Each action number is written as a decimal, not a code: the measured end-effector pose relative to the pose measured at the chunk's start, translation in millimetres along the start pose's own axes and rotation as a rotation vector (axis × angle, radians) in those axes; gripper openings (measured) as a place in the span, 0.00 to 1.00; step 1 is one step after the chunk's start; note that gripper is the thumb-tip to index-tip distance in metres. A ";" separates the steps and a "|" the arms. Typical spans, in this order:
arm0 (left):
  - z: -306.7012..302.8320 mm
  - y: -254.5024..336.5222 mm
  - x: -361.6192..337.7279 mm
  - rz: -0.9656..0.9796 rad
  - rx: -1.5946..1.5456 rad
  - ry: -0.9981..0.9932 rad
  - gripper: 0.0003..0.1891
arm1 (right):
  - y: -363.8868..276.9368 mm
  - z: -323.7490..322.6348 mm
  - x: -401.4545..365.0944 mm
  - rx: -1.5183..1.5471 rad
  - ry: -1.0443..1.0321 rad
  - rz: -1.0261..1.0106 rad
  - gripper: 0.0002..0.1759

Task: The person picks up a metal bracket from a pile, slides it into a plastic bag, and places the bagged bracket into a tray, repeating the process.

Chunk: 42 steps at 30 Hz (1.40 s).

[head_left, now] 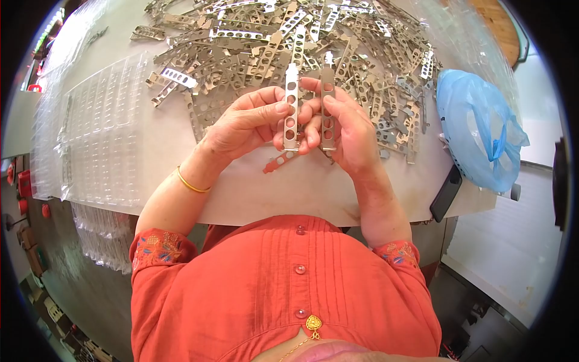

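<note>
left hand: clamped on left perforated metal strip, upright, thumb on its edge | right hand: clamped on right perforated metal strip, just beside and parallel | loose strip: on the surface under both hands | strip pile: beyond the fingertips | advice: probably best to pinch low by the edges, holes uncovered, tops level.
</note>
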State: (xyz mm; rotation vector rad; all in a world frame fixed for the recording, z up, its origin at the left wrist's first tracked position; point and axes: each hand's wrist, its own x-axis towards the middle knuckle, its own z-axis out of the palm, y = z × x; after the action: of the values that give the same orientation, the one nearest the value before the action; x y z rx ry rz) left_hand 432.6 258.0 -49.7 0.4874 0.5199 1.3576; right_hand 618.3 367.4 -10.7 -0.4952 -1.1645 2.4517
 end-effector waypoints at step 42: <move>0.3 0.5 -0.1 0.048 0.111 0.021 0.06 | 4.5 10.3 -4.7 -0.424 0.286 -0.090 0.14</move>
State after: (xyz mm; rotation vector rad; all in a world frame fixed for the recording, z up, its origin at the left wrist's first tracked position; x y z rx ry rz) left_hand 432.3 258.0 -49.1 0.5796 0.6060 1.3859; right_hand 616.7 355.7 -7.4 -0.8597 -1.5414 1.9739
